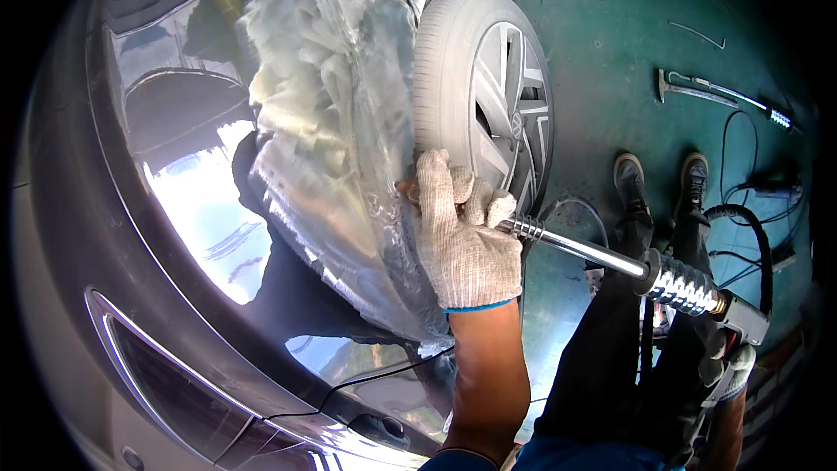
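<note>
A slide-hammer dent puller (pixel 602 253), with a chrome shaft, a ribbed metal weight (pixel 684 283) and a grey pistol-grip end (pixel 743 321), slants across the view. My left hand (pixel 471 240), in a knitted white glove, is closed around its front end. A copper-coloured tip (pixel 405 189) shows beside the index finger, at the wheel-arch edge. Whether it touches the metal cannot be made out. At lower right my gloved right hand (pixel 732 371) grips the pistol handle. The dark car's rear fender (pixel 323 139) is ground to bare, wavy metal around the arch.
The car wheel (pixel 488 78) stands just beyond my left hand. On the green floor lie a hammer-like tool with a rod (pixel 706 87), a bent hook rod (pixel 702 33), black cables (pixel 741 157) and a dark power tool (pixel 776 188). A thin black cable (pixel 384 375) crosses the car body.
</note>
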Motion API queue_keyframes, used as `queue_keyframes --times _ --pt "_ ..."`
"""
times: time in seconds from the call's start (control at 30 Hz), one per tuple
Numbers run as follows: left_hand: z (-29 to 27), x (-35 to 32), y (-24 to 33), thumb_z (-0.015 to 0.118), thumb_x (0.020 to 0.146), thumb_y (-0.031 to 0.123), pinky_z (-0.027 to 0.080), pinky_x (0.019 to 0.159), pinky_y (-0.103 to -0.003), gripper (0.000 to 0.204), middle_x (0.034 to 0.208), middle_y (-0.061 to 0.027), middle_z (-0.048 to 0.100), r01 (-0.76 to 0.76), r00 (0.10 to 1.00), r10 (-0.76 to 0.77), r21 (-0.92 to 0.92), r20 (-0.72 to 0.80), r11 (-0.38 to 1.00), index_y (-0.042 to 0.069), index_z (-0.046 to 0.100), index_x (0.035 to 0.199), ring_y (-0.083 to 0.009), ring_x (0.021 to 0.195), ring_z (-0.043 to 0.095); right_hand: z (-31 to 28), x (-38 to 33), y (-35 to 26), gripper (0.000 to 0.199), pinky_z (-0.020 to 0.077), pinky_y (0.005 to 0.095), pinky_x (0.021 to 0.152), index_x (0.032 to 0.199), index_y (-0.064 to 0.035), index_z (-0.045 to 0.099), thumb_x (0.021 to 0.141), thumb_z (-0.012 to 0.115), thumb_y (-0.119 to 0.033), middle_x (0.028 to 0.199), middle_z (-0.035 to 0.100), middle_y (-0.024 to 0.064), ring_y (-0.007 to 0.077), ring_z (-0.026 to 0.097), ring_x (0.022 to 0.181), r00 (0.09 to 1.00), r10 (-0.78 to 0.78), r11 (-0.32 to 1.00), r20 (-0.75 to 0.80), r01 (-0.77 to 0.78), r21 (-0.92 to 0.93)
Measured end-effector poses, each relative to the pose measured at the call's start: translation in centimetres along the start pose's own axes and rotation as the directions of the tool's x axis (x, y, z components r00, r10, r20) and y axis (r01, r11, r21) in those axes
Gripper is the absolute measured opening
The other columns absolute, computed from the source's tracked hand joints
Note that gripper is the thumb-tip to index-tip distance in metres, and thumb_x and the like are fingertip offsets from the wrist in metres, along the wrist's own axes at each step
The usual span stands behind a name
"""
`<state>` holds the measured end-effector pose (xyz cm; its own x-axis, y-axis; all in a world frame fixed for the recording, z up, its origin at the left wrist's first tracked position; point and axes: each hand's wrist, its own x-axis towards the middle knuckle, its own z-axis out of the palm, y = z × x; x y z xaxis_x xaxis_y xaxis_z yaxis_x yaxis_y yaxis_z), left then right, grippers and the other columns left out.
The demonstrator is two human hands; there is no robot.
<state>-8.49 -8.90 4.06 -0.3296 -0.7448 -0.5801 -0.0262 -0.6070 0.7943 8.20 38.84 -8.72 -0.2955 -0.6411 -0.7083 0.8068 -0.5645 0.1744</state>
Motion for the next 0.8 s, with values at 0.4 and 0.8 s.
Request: queue_keyframes --times 0.4,0.8 --pt "-0.8 0.2 0.3 0.065 0.094 0.022 0.032 0.044 -0.024 0.017 0.067 0.0059 0.039 0.033 0.994 -0.028 -0.052 0.106 0.998 0.015 0.054 0.105 -0.0067 0.052 0.036 3.8 0.2 -0.7 0.055 0.0510 0.0432 0.049 0.107 0.0167 0.051 0.066 0.065 -0.017 0.068 0.060 0.0242 0.0350 0.061 0.054 0.999 0.020 0.988 -0.028 -0.015 0.156" --pt "-1.1 -11.2 -13.6 0.057 0.097 0.017 0.050 0.088 -0.041 0.019 0.087 -0.0078 0.061 0.359 0.916 -0.339 -0.058 0.215 0.932 0.003 0.062 0.109 -0.0196 0.085 0.063 4.6 1.2 -1.0 0.046 0.0552 0.0406 0.050 0.102 0.0161 0.057 0.070 0.064 -0.016 0.072 0.064 0.0268 0.0363 0.064 0.054 0.999 -0.006 0.999 0.049 0.008 -0.041"
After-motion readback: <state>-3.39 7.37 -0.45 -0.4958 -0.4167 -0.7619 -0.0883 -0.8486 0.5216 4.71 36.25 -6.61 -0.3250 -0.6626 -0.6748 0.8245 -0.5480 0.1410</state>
